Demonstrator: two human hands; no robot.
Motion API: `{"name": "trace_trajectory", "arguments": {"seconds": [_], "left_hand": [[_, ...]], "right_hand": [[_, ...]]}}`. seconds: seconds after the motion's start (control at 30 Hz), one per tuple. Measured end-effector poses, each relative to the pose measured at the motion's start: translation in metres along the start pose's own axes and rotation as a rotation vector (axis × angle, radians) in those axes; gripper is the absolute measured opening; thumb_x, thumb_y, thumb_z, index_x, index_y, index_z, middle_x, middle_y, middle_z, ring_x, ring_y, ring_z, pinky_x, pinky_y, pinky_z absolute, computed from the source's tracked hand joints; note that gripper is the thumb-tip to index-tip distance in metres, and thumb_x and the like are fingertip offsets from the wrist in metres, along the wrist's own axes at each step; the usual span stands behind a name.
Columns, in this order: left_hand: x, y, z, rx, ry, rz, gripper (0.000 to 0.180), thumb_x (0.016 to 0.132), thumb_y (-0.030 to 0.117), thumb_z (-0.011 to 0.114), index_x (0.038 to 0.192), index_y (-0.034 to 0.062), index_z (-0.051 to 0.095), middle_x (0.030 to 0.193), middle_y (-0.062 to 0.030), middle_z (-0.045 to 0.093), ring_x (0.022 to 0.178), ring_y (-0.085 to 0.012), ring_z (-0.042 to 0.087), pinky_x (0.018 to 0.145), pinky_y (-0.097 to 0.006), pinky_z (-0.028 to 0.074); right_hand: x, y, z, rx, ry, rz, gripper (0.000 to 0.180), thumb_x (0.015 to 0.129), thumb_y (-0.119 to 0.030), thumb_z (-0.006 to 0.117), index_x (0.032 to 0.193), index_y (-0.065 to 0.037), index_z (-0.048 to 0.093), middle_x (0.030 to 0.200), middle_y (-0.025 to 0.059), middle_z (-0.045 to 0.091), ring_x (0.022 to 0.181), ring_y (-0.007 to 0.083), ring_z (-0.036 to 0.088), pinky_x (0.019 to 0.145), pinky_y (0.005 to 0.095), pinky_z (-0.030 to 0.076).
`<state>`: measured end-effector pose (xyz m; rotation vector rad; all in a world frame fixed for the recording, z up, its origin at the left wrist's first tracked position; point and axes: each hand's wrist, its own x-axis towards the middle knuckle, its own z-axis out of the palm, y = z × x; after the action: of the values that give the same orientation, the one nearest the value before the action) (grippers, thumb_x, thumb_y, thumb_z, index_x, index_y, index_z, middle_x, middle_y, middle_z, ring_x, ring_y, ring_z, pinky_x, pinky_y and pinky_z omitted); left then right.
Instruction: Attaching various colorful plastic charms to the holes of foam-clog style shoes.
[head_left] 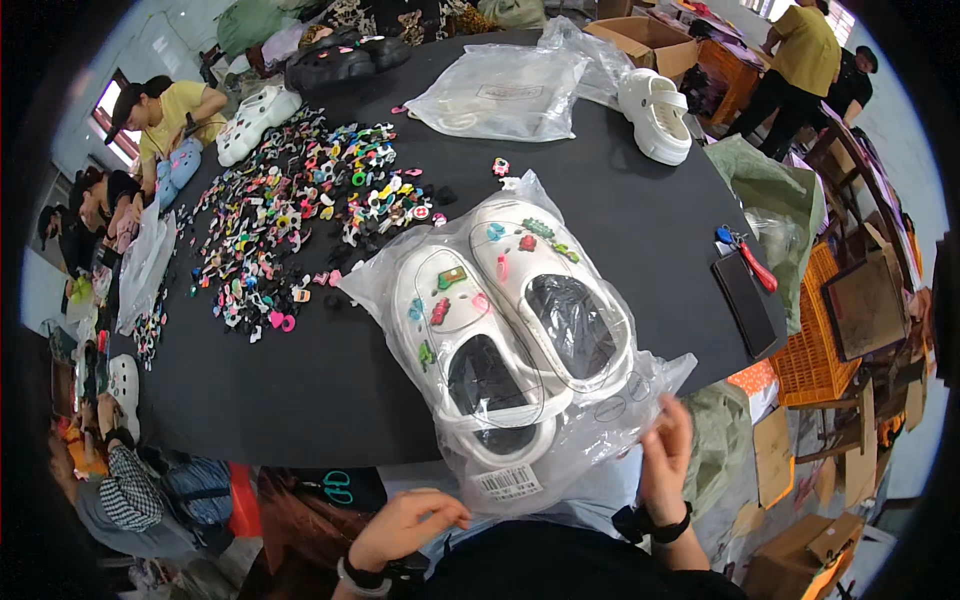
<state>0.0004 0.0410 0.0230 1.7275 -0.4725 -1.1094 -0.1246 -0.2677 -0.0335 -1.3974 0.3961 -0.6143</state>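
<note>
I see bagged white clogs (pixel 510 320) at desk (pixel 300 400) near edge. Right hand (pixel 665 455) fingers pinching bag's open edge; left hand (pixel 405 528) loosely curled, holding nothing. Film slippery, crinkly, light; best gripped at open edge.

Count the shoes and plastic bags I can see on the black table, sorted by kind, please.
White clogs in the near clear bag: 2
Loose white clogs, one far right and one far left: 2
Black clogs at the far edge: 2, as far as I can tell
Clear plastic bags, the near one plus the far bag: 2
Total: 8
The right hand touches the near bag's edge.
</note>
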Motion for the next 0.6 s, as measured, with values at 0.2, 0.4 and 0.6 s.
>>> {"name": "trace_trajectory", "arguments": {"seconds": [0.2,0.4,0.6], "left_hand": [[0.014,-0.035,0.025,-0.264,-0.056,-0.012,0.024,0.093,0.024,0.061,0.094,0.0004,0.068,0.088,-0.0089,0.07,0.08,-0.0121,0.062,0.071,-0.026,0.047],[0.019,-0.04,0.029,-0.293,0.337,0.048,0.024,0.087,0.022,0.07,0.083,-0.0011,0.067,0.078,-0.0043,0.067,0.071,-0.0102,0.06,0.068,-0.025,0.047],[0.007,-0.045,0.022,-0.451,0.067,-0.086,0.014,0.089,0.008,0.065,0.091,-0.0057,0.067,0.084,-0.0073,0.069,0.08,-0.0123,0.063,0.075,-0.028,0.049]], "right_hand": [[0.044,-0.029,0.0,0.033,0.175,-0.044,0.05,0.097,-0.013,0.052,0.143,-0.004,0.031,0.085,0.0022,0.055,0.061,0.0062,0.05,0.053,0.0193,0.042],[0.049,-0.027,-0.014,-0.106,0.082,0.12,0.018,0.098,-0.016,0.053,0.112,-0.004,0.054,0.075,-0.0026,0.053,0.059,0.003,0.046,0.053,0.0171,0.038],[0.053,-0.026,-0.016,-0.095,0.163,0.071,0.005,0.098,-0.011,0.05,0.099,-0.008,0.053,0.071,-0.0034,0.052,0.053,0.0034,0.044,0.048,0.0181,0.037]]}}
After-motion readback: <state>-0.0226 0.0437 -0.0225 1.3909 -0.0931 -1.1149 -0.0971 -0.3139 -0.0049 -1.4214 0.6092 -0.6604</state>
